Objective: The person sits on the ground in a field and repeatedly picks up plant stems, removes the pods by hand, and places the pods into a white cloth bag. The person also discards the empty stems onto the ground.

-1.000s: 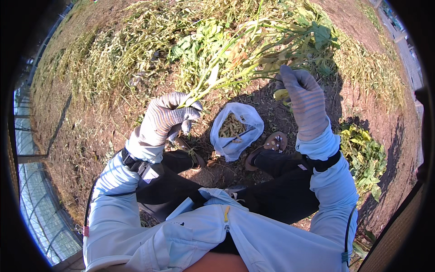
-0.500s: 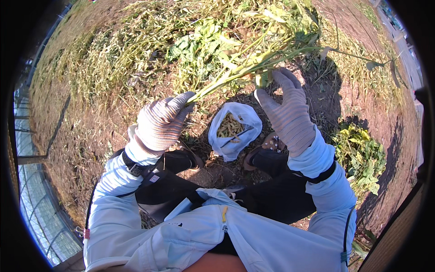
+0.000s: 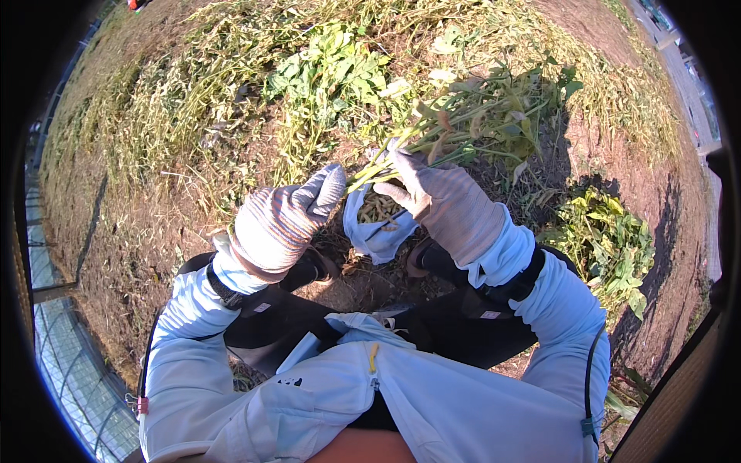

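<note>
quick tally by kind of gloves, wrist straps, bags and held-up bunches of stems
Striped grey-and-tan knit gloves: 2
Black wrist straps: 2
White plastic bag: 1
Yellow-green bunch of leafy stems: 1
Total: 6

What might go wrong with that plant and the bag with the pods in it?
The leafy stalks cross in front of the white bag in this view, so one might snag its rim and tip out some pods. The bag also sits between the two shoes, so a shifting foot might knock it. And the left hand holds the stalks at one end, so a hard tug might snap one.
</note>
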The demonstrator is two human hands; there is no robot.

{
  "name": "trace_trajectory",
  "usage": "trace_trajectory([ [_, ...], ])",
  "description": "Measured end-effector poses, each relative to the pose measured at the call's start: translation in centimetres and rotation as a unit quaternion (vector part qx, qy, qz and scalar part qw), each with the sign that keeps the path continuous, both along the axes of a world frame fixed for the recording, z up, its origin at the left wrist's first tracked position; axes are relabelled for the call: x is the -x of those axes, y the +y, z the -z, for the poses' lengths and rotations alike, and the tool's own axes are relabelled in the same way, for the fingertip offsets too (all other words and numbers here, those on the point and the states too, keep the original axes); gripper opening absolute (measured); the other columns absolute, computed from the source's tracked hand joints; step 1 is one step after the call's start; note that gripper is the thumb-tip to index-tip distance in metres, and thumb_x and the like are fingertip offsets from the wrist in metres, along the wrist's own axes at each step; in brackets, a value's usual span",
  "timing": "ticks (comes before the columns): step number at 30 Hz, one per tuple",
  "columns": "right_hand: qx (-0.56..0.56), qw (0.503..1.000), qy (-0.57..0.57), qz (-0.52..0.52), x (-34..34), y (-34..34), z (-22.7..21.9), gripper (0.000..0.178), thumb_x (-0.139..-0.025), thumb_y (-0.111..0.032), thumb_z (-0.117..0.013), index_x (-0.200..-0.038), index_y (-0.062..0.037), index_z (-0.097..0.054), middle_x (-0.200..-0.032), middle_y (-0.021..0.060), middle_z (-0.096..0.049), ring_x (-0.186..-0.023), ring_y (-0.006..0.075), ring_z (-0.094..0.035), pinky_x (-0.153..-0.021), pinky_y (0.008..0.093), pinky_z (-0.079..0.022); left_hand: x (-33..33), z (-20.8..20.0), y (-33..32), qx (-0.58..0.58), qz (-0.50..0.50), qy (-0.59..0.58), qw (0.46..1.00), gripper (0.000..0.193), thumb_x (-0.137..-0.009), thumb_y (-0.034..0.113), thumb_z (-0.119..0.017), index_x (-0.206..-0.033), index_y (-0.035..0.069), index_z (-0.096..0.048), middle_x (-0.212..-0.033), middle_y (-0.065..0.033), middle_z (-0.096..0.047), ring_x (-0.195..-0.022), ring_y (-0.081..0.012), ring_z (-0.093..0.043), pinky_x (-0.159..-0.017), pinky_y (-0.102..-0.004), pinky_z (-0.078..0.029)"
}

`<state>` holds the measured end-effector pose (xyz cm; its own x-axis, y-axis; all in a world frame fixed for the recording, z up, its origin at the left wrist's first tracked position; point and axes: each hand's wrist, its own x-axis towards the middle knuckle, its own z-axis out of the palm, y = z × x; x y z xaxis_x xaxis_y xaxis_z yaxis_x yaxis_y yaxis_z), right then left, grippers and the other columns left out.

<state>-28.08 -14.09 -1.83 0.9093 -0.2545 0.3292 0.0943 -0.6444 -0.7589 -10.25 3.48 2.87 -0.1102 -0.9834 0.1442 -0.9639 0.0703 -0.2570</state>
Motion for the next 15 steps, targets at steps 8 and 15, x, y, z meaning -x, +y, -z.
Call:
trace_trajectory([
  [8, -0.453, 0.883, -0.107, -0.058, -0.7, 0.4, 0.0, 0.040, -0.087, -0.004, -0.053, -0.127, -0.0008, -0.052, -0.116, 0.0138, -0.061, -0.103, 0.0265, -0.059, -0.096, 0.0364, -0.048, 0.1, 0.9, -1.0, 0.043, 0.001, 0.156, 0.987, 0.061, -0.077, 0.003, -0.056, -0.136, 0.019, -0.046, -0.131, -0.0154, -0.054, -0.073, -0.0295, -0.067, -0.055, -0.0353, -0.056],
  [15, 0.166, 0.985, 0.054, 0.006, 1.3, -1.8, -0.1, 0.043, -0.085, 0.001, -0.059, -0.126, -0.0132, -0.058, -0.122, 0.0132, -0.060, -0.109, 0.0299, -0.058, -0.098, 0.0375, -0.045, 0.7, 1.1, -1.7, 0.054, 0.016, 0.222, 0.974, 0.064, -0.073, 0.000, -0.058, -0.135, 0.015, -0.046, -0.130, -0.0209, -0.053, -0.071, -0.0321, -0.067, -0.057, -0.0361, -0.057],
])
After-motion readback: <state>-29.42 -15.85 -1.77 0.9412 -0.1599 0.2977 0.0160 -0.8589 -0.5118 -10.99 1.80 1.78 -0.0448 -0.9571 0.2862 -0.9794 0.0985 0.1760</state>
